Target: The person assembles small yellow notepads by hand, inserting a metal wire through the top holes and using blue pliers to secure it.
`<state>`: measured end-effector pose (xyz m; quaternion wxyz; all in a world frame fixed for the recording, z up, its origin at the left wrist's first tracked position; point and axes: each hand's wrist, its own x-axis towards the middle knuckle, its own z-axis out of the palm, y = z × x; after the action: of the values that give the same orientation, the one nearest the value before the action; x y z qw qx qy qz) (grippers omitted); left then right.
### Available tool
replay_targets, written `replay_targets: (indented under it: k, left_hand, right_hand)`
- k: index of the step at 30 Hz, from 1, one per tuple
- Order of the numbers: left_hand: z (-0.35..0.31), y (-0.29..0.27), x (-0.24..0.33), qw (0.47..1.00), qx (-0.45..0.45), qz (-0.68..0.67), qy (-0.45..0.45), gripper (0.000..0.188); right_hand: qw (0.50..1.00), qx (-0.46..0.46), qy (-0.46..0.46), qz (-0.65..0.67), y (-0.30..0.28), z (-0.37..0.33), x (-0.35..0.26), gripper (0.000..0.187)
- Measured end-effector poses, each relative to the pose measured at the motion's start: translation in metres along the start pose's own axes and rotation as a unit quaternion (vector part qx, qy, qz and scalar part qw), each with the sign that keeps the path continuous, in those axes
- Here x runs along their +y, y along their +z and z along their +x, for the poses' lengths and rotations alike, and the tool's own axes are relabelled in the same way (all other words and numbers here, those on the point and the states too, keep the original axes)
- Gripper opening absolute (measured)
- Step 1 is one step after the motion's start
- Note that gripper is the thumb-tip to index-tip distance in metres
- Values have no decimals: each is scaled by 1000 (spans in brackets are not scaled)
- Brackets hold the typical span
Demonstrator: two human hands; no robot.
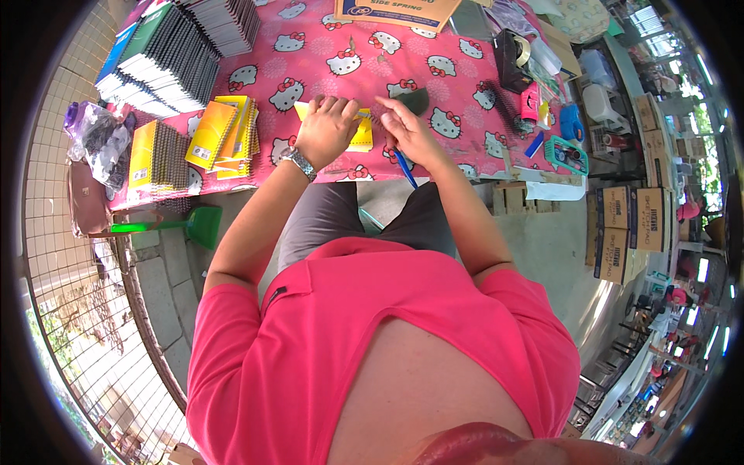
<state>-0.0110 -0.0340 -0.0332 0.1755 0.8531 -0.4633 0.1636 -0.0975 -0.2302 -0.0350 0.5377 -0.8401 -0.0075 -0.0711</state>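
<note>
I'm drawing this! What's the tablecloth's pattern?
Pink tablecloth with white, red-bowed cat faces; it shows best in the head view.

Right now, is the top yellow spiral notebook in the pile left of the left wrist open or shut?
Shut: the top yellow spiral notebook shows its cover facing up, with no pages spread.

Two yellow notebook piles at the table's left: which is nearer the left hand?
The fanned yellow pile, its notebooks spread askew. The tidy yellow stack sits farther left, more evenly aligned, farther from the left hand.
</note>
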Motion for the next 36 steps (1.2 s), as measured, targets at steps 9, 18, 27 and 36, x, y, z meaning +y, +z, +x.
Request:
replay_targets:
  k: [9,18,27,36]
  left_hand:
    - [-4,4,6,1000,-25,-11,16,25]
    - [-3,0,7,1000,19,3,-17,27]
    - [-12,4,-9,995,-1,-87,-41,32]
    - [-10,5,-8,995,16,-95,-30,41]
  right_hand:
    - [984,30,-120,-128,3,6,-31,31]
    - [872,31,-61,-484,-42,40,95,44]
    - [938,-234,86,238,-27,39,-3,46]
    - [903,-250,25,349,-27,42,-7,45]
